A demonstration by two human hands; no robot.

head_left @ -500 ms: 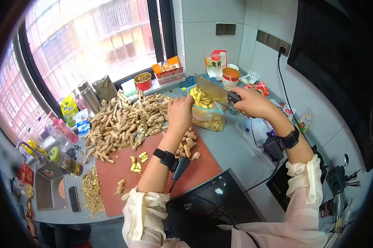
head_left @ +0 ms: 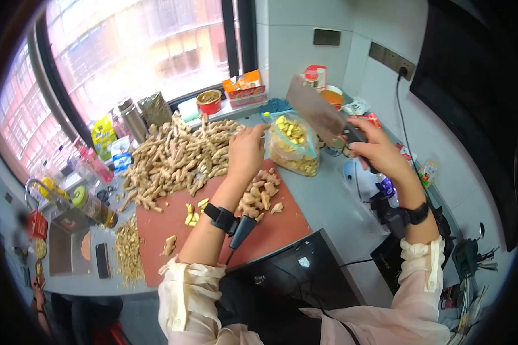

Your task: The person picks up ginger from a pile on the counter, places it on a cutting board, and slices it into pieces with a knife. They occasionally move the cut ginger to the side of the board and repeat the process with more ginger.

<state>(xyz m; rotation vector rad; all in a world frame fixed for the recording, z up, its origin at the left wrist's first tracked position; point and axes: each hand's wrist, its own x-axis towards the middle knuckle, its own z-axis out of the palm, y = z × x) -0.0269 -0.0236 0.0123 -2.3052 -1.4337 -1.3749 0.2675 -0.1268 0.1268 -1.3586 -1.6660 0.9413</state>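
Observation:
My right hand [head_left: 378, 145] is closed round the black handle of a cleaver [head_left: 316, 109], its broad blade raised and tilted beside a clear zip bag [head_left: 296, 158]. Cut yellow ginger pieces [head_left: 290, 130] fill the open bag, which stands on the counter. My left hand [head_left: 247, 150] is at the bag's left rim, fingers curled and seemingly pinching its edge; the fingertips are partly hidden. Below that wrist, a few cut ginger pieces [head_left: 191, 215] and unpeeled chunks [head_left: 262, 192] lie on the reddish-brown cutting board [head_left: 224, 259].
A large heap of ginger roots [head_left: 178, 152] covers the board's far side. Peelings [head_left: 129, 250], a phone [head_left: 102, 260] and a sink [head_left: 60, 247] are at left. Paper tubs [head_left: 332, 96] stand behind the bag; a plastic bin [head_left: 365, 201] sits at right. Another person's hand shows at far left.
The cleaver has moved from over the bag's mouth to its right, with my right hand moving right and down. The bag stands more upright; my left hand stays by its rim.

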